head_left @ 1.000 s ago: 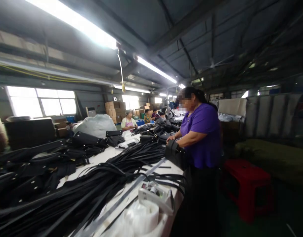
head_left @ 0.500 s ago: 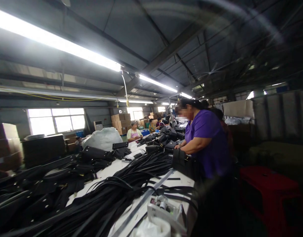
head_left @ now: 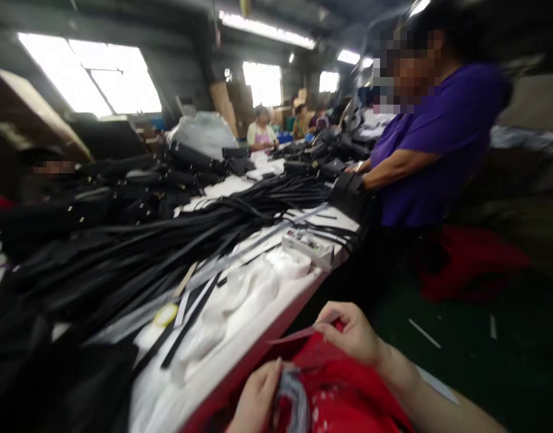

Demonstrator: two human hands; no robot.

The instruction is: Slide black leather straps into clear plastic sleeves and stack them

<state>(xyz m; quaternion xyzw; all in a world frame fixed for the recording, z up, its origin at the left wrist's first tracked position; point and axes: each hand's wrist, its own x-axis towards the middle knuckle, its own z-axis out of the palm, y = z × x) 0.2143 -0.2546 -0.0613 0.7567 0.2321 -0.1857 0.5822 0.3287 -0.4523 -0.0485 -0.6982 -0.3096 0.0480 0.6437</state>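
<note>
At the bottom of the view, my left hand [head_left: 257, 394] closes on the edge of a greyish ring-shaped roll [head_left: 296, 397], which looks like tape. Above and to its right, my right hand [head_left: 351, 337] pinches a thin pale strip [head_left: 292, 335] whose free end points left. Whether the strip joins the roll is not clear. Red cloth [head_left: 343, 385] with small white marks lies beneath both hands. Left of them runs the white table [head_left: 258, 328], with crumpled clear plastic [head_left: 213, 322] along its near edge.
Long black straps [head_left: 159, 246] and black bag pieces [head_left: 118, 192] cover much of the table. A yellow-rimmed roll [head_left: 166, 314] and a white box [head_left: 305, 246] sit there too. A co-worker in purple [head_left: 443, 150] stands at the right, before a red stool [head_left: 475, 258].
The view has tipped downward and come closer to the table. Both my hands, the roll, the strip and the red cloth are now in sight; none showed before.
</note>
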